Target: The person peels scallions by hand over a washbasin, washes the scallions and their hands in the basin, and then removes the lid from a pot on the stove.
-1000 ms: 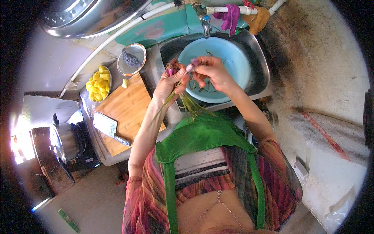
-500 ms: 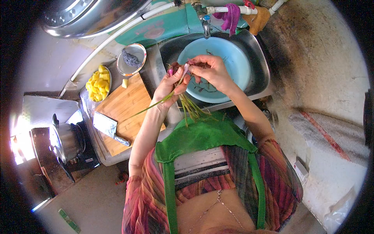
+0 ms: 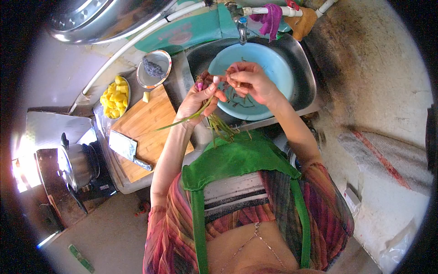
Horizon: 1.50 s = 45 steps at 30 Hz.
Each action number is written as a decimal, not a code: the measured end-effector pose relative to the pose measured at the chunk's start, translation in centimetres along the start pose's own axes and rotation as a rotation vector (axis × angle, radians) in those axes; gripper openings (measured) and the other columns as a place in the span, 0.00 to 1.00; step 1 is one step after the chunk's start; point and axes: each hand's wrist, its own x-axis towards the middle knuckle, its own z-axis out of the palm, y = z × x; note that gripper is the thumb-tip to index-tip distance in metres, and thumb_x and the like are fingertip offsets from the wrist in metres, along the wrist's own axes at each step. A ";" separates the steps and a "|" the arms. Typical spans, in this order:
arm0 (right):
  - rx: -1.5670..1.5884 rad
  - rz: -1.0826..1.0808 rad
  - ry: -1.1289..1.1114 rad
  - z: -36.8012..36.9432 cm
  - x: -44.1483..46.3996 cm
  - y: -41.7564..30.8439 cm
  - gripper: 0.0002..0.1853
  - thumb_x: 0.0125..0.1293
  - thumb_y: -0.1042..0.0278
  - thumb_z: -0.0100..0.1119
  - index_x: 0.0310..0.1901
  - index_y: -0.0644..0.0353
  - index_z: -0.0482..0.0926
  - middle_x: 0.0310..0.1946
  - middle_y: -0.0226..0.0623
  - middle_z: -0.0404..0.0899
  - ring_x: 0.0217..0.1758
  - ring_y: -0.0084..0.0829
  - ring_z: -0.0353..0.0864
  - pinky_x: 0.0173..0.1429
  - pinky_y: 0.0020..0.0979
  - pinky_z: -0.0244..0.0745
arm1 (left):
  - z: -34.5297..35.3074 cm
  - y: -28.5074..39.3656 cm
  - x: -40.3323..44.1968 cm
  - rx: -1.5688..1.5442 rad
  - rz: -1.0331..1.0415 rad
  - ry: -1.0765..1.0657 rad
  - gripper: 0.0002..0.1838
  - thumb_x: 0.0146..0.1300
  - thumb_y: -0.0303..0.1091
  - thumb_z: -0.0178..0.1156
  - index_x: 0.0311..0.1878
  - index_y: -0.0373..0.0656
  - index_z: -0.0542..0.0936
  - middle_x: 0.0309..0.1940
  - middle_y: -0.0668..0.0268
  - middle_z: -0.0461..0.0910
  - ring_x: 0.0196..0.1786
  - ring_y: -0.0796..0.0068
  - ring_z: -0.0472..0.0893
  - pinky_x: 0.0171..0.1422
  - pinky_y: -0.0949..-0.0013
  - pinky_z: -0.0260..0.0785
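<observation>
A bunch of green-stalked plants with purplish bulbs [image 3: 200, 85] is gripped in my left hand [image 3: 197, 101], its stalks [image 3: 220, 126] hanging toward the green apron. One pale bulb [image 3: 216, 79] shows at the thumb tip. Just to the right, over the light blue basin [image 3: 284, 82], my right hand [image 3: 248, 81] is closed in a pinch; whatever lies between its fingertips is too small to make out. Dark scraps [image 3: 242, 101] lie in the basin, which sits inside the metal sink [image 3: 306, 68].
Left of the sink, a wooden cutting board [image 3: 153, 123] bears a cleaver [image 3: 123, 145] and one pale yellow piece [image 3: 146, 97]. Beyond are a bowl of yellow chunks [image 3: 115, 98] and a bowl with a grey scrubber [image 3: 154, 67]. The tap [image 3: 242, 31] overhangs the basin.
My right hand has moved slightly right, away from the pale bulb, and its fingers have come apart from my left hand. The left hand still holds the bunch.
</observation>
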 end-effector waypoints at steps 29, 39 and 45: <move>-0.497 0.041 0.247 -0.4 -1.5 2.0 0.09 0.64 0.69 0.53 0.40 0.65 0.78 0.25 0.30 0.75 0.18 0.15 0.66 0.22 0.17 0.57 | -1.1 0.7 2.3 -0.061 0.262 0.191 0.05 0.60 0.34 0.58 0.36 0.45 0.73 0.28 0.67 0.74 0.18 0.83 0.63 0.19 0.80 0.50; -0.425 0.119 0.168 2.5 -1.3 1.6 0.10 0.64 0.64 0.54 0.35 0.62 0.76 0.24 0.29 0.75 0.18 0.13 0.65 0.21 0.16 0.56 | -1.0 1.2 2.9 -0.012 0.304 0.219 0.04 0.60 0.32 0.58 0.33 0.49 0.72 0.27 0.69 0.75 0.19 0.85 0.65 0.19 0.81 0.49; -0.468 0.023 0.166 1.8 -1.0 2.5 0.08 0.63 0.67 0.56 0.36 0.64 0.75 0.23 0.29 0.74 0.17 0.13 0.64 0.20 0.16 0.57 | 0.3 0.9 2.4 0.003 0.250 0.209 0.05 0.60 0.34 0.58 0.33 0.44 0.74 0.25 0.67 0.75 0.18 0.84 0.65 0.18 0.81 0.49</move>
